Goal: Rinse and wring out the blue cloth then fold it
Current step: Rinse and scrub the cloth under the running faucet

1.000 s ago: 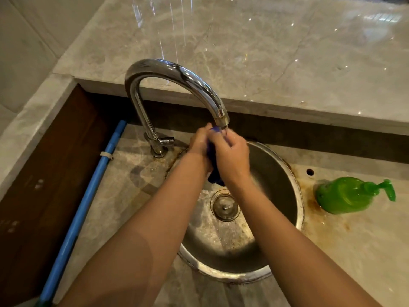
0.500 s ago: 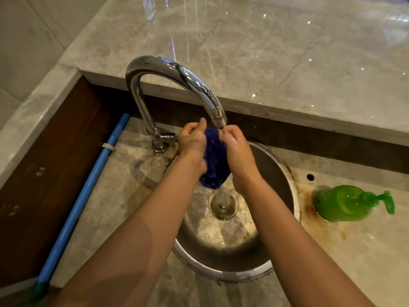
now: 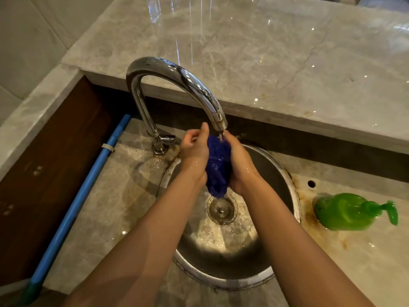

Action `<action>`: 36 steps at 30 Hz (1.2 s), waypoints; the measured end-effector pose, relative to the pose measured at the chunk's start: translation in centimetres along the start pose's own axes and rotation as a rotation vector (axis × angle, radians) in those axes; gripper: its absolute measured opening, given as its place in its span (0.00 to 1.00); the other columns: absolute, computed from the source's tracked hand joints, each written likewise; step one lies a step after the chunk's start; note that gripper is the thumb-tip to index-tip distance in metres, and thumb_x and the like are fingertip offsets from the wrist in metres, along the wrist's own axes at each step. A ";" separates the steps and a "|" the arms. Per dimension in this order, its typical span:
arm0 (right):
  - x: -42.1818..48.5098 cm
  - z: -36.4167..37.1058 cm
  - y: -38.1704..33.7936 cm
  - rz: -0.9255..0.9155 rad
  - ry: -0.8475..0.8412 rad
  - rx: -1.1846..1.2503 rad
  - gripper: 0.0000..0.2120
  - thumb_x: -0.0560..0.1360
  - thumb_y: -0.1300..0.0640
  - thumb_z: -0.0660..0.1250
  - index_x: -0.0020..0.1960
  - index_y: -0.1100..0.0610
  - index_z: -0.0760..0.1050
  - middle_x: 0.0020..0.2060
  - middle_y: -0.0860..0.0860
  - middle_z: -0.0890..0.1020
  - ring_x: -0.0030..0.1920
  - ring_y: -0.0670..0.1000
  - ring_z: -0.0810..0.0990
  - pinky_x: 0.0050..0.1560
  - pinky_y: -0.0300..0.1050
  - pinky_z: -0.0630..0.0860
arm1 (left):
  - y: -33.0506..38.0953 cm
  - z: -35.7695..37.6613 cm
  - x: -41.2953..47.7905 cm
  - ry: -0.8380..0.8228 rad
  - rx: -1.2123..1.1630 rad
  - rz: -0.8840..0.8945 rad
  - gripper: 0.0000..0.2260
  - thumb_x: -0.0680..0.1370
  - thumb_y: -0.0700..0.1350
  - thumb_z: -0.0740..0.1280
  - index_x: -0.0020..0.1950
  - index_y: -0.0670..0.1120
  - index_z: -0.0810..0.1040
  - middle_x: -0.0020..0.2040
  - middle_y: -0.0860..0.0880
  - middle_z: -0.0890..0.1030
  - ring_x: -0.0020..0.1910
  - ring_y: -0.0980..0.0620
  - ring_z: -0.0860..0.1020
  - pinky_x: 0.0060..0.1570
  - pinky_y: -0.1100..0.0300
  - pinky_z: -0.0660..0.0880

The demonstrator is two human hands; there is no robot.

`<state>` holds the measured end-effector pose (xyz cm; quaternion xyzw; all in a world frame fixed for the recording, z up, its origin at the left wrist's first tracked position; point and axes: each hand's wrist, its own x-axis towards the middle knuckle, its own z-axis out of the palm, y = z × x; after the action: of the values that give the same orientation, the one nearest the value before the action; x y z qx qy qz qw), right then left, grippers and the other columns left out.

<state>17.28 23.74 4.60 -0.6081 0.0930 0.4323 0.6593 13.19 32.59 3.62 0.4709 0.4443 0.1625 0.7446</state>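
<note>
A wet, bunched blue cloth (image 3: 218, 167) hangs between my two hands, right under the spout of the chrome tap (image 3: 177, 76), where a thin stream of water meets its top. My left hand (image 3: 194, 149) holds the cloth's left side with its thumb raised. My right hand (image 3: 238, 160) cups and grips the right side. The cloth's lower end dangles just above the drain (image 3: 222, 209) of the round steel sink (image 3: 285, 173). Both wrists are wet.
A green soap dispenser (image 3: 347, 212) lies on its side on the stained counter right of the sink, near a small hole (image 3: 311, 183). A blue pipe (image 3: 77, 200) runs diagonally on the left. A raised marble ledge (image 3: 276, 63) sits behind the tap.
My hands were pressed close together around the cloth a second ago. They have parted, and the blue cloth now shows between them, hanging lower toward the drain.
</note>
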 end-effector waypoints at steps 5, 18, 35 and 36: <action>-0.4 1.0 1.2 -0.431 0.228 -0.353 0.09 0.80 0.49 0.63 0.48 0.54 0.74 0.43 0.52 0.81 0.45 0.53 0.80 0.48 0.53 0.78 | -1.2 1.0 -1.7 -0.018 0.091 0.148 0.15 0.79 0.57 0.59 0.37 0.55 0.79 0.35 0.56 0.83 0.36 0.58 0.82 0.33 0.64 0.77; -0.3 0.2 -0.9 -0.207 -0.083 -0.104 0.23 0.77 0.50 0.69 0.70 0.52 0.70 0.61 0.54 0.79 0.60 0.56 0.80 0.57 0.52 0.81 | 2.3 -0.3 -0.7 -0.097 -0.252 -0.318 0.20 0.77 0.59 0.66 0.62 0.48 0.78 0.57 0.41 0.82 0.56 0.39 0.81 0.52 0.42 0.79; 0.2 2.1 -0.1 -0.297 0.459 -0.213 0.19 0.80 0.52 0.58 0.34 0.55 0.76 0.37 0.57 0.83 0.43 0.59 0.82 0.56 0.62 0.78 | -0.7 1.4 -1.7 0.173 0.357 0.268 0.22 0.84 0.54 0.53 0.34 0.48 0.75 0.30 0.52 0.77 0.29 0.57 0.77 0.31 0.66 0.71; 0.1 2.0 -0.2 -0.177 0.418 -0.083 0.15 0.80 0.53 0.60 0.37 0.55 0.76 0.39 0.57 0.83 0.43 0.58 0.82 0.55 0.62 0.79 | -0.7 1.5 -1.6 0.137 0.217 0.147 0.20 0.84 0.53 0.55 0.37 0.48 0.75 0.32 0.50 0.78 0.32 0.53 0.79 0.34 0.62 0.74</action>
<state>16.64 25.53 5.18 -0.7169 0.1557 0.2410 0.6354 13.36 30.35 4.11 0.5678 0.4733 0.1992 0.6433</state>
